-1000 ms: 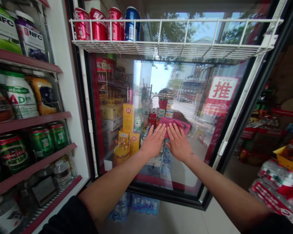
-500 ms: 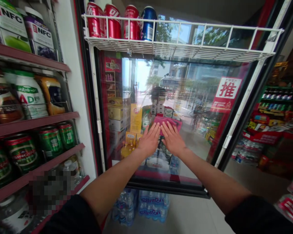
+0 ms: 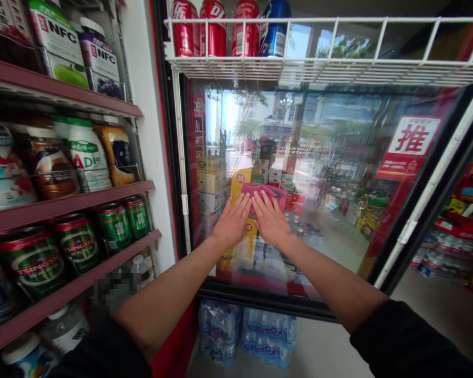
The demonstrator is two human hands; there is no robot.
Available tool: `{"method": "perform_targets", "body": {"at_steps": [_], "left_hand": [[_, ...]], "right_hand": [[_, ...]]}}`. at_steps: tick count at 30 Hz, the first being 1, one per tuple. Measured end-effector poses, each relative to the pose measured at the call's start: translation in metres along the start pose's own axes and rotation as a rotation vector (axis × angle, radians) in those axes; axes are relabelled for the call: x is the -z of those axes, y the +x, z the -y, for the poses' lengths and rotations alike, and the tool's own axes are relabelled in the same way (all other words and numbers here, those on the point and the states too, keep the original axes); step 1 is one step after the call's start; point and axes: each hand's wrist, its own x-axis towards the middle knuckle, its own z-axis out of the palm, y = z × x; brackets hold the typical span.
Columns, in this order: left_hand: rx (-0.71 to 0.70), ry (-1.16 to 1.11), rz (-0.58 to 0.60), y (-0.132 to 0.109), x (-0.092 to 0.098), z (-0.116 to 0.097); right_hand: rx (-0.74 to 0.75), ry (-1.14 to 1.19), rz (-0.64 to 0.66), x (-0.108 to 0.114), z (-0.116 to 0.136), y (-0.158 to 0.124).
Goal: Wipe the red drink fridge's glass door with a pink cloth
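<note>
A pink cloth (image 3: 265,193) lies flat against the glass door (image 3: 331,199) of a drinks cooler. My left hand (image 3: 232,220) has its fingers stretched out over the cloth's left lower part. Beside it, my right hand (image 3: 271,215) rests flat on the middle of the same cloth, its fingers also straight. The two hands nearly touch at the fingertips, and both press the cloth to the pane rather than gripping it. Both palms face the glass and are hidden. A red and white push sticker (image 3: 412,142) is on the pane to the right.
Above my hands, a white wire rack (image 3: 339,63) on the door carries red cans (image 3: 246,31) and a blue can (image 3: 275,31). Cooler shelves (image 3: 71,205) with bottles and green beer cans (image 3: 79,244) stand at left. Packs of bottled water (image 3: 268,336) sit on the floor behind the door.
Both hands and the cloth have slid left across the glass, closer to the door's left frame. The view has shifted left, showing more of the shelves.
</note>
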Motion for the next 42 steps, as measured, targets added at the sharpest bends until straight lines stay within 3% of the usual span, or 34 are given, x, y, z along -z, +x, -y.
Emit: {"method": "perform_targets", "body": {"at_steps": [7,14,18,21,24,27,36,39,42], "left_hand": [[0.083,0.086,0.005,-0.029,0.003,0.051],[0.229,0.186,0.030,-0.059,0.011,0.101],[0.311,0.235,0.025,-0.071,0.017,0.124],[0.359,0.254,0.019,-0.073,0.018,0.135],[0.380,0.257,0.017,-0.069,0.015,0.133],[0.373,0.244,0.019,-0.060,0.011,0.119],[0.178,0.166,0.018,-0.020,-0.012,0.055],[0.168,0.150,0.011,-0.019,-0.016,0.051],[0.191,0.150,0.015,-0.026,-0.012,0.058]], "right_hand": [[0.119,0.085,-0.095,-0.016,0.039,0.048],[0.269,0.163,-0.192,-0.046,0.088,0.112],[0.345,0.157,-0.212,-0.054,0.112,0.143],[0.365,0.149,-0.229,-0.059,0.117,0.156],[0.371,0.157,-0.241,-0.064,0.108,0.157],[0.364,0.179,-0.255,-0.067,0.089,0.143],[0.287,0.112,-0.206,-0.047,-0.002,0.057],[0.303,0.120,-0.204,-0.045,-0.008,0.058],[0.332,0.130,-0.191,-0.043,0.005,0.071]]}}
